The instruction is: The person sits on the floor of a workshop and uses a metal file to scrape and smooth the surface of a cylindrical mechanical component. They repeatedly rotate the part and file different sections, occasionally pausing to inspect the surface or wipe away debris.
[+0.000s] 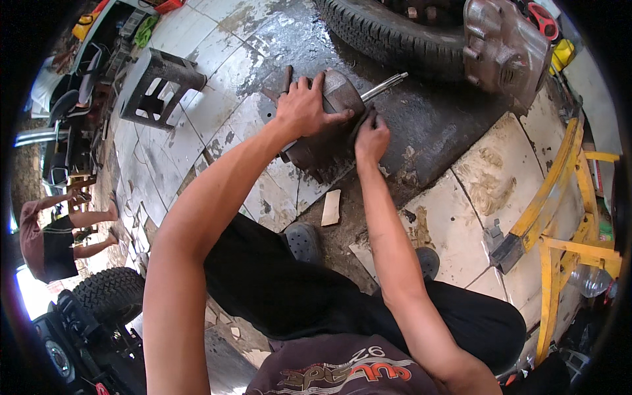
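A greasy dark metal gearbox housing [342,92] rests on the floor in front of me, with a bright splined shaft [387,86] sticking out toward the upper right. My left hand [306,108] grips the top of the housing, its fingers bent over the far side and its thumb pointing right. Close below the shaft, my right hand [373,137] is closed against the housing's right side. Something dark shows by its fingertips, but I cannot make out what it is. The housing's underside is in shadow.
A large tyre [395,49] lies beyond, with another rough metal casing [503,49] against it. A dark plastic stool [161,89] stands at the left, a yellow metal frame [553,243] at the right. A tile piece [331,207] lies near my shoe [303,241]. Another person [56,240] is far left.
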The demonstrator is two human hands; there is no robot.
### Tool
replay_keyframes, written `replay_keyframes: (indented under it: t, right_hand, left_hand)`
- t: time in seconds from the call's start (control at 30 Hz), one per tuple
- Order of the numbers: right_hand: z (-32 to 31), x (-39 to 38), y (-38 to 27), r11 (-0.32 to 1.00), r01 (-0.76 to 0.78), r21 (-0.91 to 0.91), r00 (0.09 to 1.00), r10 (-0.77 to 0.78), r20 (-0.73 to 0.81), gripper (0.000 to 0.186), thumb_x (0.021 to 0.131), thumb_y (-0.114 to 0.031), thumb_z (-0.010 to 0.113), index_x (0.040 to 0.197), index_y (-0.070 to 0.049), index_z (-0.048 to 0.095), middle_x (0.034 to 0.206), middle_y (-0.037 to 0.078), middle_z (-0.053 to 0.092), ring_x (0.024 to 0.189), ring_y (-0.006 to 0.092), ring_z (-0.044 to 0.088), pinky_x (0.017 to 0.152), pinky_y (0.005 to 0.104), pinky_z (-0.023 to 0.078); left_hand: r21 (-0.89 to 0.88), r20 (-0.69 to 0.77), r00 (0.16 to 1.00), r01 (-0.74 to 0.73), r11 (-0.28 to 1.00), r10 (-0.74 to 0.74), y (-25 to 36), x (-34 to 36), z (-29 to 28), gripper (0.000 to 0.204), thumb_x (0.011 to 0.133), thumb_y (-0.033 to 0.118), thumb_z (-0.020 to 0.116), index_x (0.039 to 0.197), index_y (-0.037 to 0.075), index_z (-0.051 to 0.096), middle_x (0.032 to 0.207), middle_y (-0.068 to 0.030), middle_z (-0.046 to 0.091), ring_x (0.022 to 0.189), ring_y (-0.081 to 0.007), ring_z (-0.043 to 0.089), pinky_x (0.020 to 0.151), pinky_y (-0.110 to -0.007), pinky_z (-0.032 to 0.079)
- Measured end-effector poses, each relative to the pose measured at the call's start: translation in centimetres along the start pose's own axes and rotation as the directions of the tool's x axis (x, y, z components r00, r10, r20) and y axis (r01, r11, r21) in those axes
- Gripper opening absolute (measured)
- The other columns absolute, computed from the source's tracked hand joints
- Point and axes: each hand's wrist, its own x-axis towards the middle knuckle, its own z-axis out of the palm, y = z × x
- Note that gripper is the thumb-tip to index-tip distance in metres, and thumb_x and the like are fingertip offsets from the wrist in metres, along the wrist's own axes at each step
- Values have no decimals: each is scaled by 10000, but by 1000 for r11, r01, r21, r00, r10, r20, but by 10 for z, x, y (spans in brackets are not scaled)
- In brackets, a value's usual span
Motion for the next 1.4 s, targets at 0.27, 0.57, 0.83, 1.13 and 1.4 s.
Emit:
replay_keyframes:
  t: [0.27,0.57,0.83,1.13,1.4]
  right_hand:
    - [1,4,2,996,76,-39,997,-75,28,268,955,-196,570,1048,18,703,1005,305,666,956,496,619,820,533,478]
    - [-4,61,39,928,-373,-6,927,373,33,461,1005,-384,490,1176,-6,691,1110,308,669,1040,492,636,899,514,502]
    - [-66,51,76,540,-616,574,752,620,223,264,1004,-288,603,1039,-34,668,778,119,639,509,224,606,437,390,507]
    - [-52,14,61,659,-522,542,853,381,357,245,909,-161,689,1070,21,654,825,115,680,544,204,626,472,351,510]
    - [-13,11,54,946,-147,289,989,148,21,247,919,-160,671,1100,8,662,948,173,715,887,339,689,799,410,527]
  left_hand:
    - [-45,102,994,37,998,-32,4,-4,-7,1208,738,837,604,1539,-4,272,1511,-406,281,1377,-512,392,1077,-521,422]
    - [-53,50,998,43,998,-41,5,1,1,1237,716,899,540,1540,11,291,1448,-334,420,1423,-511,311,1145,-583,309]
    - [103,-38,998,-47,994,51,21,-20,-16,989,855,732,562,1514,24,355,1531,-283,354,1427,-461,338,1141,-555,310]
    - [-74,26,980,-196,978,198,29,-35,-38,309,951,312,613,1022,20,681,906,-240,686,842,-412,682,740,-504,549]
    - [-45,-57,995,-90,995,87,27,-27,-59,496,993,439,540,784,15,692,682,-232,659,711,-436,677,633,-526,541]
